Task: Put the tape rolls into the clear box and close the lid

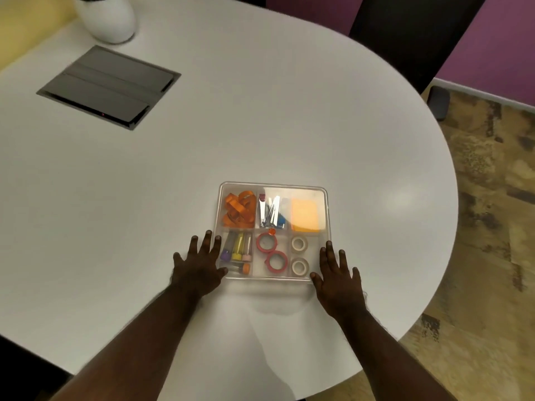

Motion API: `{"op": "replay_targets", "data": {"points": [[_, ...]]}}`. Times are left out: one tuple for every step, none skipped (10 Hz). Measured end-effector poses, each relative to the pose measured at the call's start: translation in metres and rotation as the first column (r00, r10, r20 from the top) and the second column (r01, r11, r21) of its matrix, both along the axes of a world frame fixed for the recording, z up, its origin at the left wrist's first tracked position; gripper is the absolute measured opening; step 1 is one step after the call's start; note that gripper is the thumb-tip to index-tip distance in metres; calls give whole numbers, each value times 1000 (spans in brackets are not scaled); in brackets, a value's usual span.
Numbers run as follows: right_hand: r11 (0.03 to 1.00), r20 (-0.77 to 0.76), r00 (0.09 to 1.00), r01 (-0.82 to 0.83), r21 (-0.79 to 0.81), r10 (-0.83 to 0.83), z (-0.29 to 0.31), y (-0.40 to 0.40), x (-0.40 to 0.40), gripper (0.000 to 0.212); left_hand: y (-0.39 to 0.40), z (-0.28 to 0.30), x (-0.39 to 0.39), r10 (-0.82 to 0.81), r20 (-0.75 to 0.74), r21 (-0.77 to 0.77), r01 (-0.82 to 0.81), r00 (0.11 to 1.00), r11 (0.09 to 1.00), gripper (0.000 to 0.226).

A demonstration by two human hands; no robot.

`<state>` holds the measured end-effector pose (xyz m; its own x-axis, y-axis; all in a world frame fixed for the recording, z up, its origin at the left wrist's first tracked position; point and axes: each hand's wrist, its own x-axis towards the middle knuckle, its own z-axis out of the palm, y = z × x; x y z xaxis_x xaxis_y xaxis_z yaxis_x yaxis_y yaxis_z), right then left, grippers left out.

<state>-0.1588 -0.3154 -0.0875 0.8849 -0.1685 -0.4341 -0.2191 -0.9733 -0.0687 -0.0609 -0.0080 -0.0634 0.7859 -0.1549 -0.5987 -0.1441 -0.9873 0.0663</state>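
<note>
Two bare forearms reach in from the near edge, ending in the left hand [197,270] and right hand [338,277], both flat with palms down and fingers [207,241] spread, gripping nothing. They flank the near corners of the clear box [326,215]: the left hand lies against its near left corner, one finger over the edge, and the right hand sits just beside its near right corner.

Clear plastic, low and rectangular with rounded corners, the box lies square to the viewer on the white tabletop [260,111], its long axis running left to right. Dividers split it into six compartments. Whether a lid is on it cannot be told.

Two pink tape rolls [276,260] lie flat in the near middle compartment, and two white tape rolls [300,255] lie flat in the near right one, each pair lined up front to back. Capped tubes [238,247] fill the near left compartment. Along the far row sit orange strips [239,209], metal clips [270,212] and an orange pad [305,215].

Well apart at far left are a grey hatch [108,85] set into the tabletop and a rounded white vase [108,18]
</note>
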Motion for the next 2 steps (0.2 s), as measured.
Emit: {"op": "replay_targets", "data": {"points": [[1000, -16, 1000, 5, -21, -5, 12, 2, 6, 71, -5, 12, 1, 6, 47, -21, -5, 999, 1000, 81], [1000, 97, 995, -17, -2, 17, 33, 12, 17, 72, -8, 28, 1, -78, 229, -87, 100, 970, 991, 79]]}}
